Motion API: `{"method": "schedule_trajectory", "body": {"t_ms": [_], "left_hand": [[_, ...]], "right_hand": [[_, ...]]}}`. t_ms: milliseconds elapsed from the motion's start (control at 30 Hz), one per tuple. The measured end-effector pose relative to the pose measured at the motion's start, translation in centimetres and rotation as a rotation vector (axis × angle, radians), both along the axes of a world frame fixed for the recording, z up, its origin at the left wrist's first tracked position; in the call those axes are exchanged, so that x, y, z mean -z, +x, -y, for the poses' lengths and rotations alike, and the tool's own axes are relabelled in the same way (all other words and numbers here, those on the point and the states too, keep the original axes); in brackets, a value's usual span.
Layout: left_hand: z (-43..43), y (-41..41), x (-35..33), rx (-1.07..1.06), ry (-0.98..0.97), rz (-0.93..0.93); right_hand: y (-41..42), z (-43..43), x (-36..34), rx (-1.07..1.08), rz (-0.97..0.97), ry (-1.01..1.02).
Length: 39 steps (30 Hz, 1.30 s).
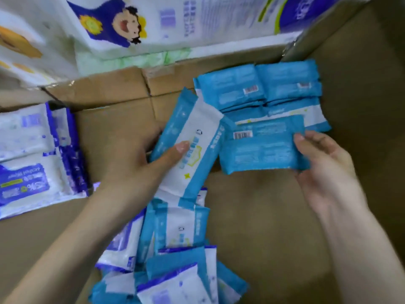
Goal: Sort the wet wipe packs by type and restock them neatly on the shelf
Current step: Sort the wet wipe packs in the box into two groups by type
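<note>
while your left hand [140, 163] grips a blue-and-white pack [192, 137] printed side up, thumb laid across its white panel and the other fingers hidden beneath it, your right hand [324, 170] pinches the right edge of a second blue pack [263, 148], barcode side up, thumb on top and fingers curled behind. the two packs meet at their inner edges over the brown cardboard floor [263, 216]. just behind them, at upper right, a tidy stack of blue packs [258, 88] lies barcode up beside the cardboard wall. at your far left sits a group of purple-and-white packs [32, 150], well apart from the blue stack. beside your left forearm a loose heap [175, 249] mixes blue and purple packs, tumbled over one another. large white wrapped bundles [122, 23] with a cartoon figure stand past the far edge.
</note>
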<state>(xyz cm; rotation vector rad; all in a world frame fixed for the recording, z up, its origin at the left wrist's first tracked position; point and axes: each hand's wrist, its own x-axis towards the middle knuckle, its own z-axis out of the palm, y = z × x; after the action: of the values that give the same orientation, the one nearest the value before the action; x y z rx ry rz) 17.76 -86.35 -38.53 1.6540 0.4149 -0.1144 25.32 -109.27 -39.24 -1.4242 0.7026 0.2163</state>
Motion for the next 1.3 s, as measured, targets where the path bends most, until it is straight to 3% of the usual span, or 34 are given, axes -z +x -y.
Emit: {"method": "schedule_trajectory", "body": {"t_ms": [100,200,267,367,433,533,633,700,900,1100,1200,1300], "left_hand": [[2.8,3.8,1.6,0.078,0.134,0.010],[4.9,7.0,2.9,0.119,0.361,-0.003],[6.2,8.7,3.6,0.221,0.601,0.013],[7.2,10.0,4.2,0.283,1.112,0.115],[7.7,9.8,4.3,0.268,1.282,0.211],[8.5,8.3,5.2,0.339,1.194,0.209],[9.3,6.9,6.6,0.476,1.156,0.170],[9.4,6.7,6.9,0.512,1.161,0.148],[9.9,6.3,6.8,0.505,1.116,0.119],[9.7,5.5,5.4,0.502,1.121,0.095],[8.9,3.9,2.7,0.245,0.959,0.029],[6.9,-0.3,0.4,-0.143,0.794,0.002]], "right_hand": [[3.4,3.5,1.2,0.046,-0.005,-0.069],[6.7,6.1,2.4,-0.030,0.053,-0.324],[8.5,6.9,3.2,-0.105,0.125,-0.457],[9.7,7.1,3.6,-0.238,0.270,-0.631],[9.3,7.2,3.4,-0.338,0.378,-0.793],[7.0,6.8,3.7,-0.647,0.573,-1.031],[5.2,6.4,5.8,-1.044,0.579,-1.129],[5.1,7.0,7.2,-1.163,0.560,-1.236],[5.6,7.4,7.8,-1.120,0.482,-1.282],[6.1,6.8,5.8,-1.091,0.401,-1.101],[4.8,5.6,3.5,-0.980,0.519,-1.014],[1.9,2.5,1.8,-1.006,0.541,-0.766]]}}
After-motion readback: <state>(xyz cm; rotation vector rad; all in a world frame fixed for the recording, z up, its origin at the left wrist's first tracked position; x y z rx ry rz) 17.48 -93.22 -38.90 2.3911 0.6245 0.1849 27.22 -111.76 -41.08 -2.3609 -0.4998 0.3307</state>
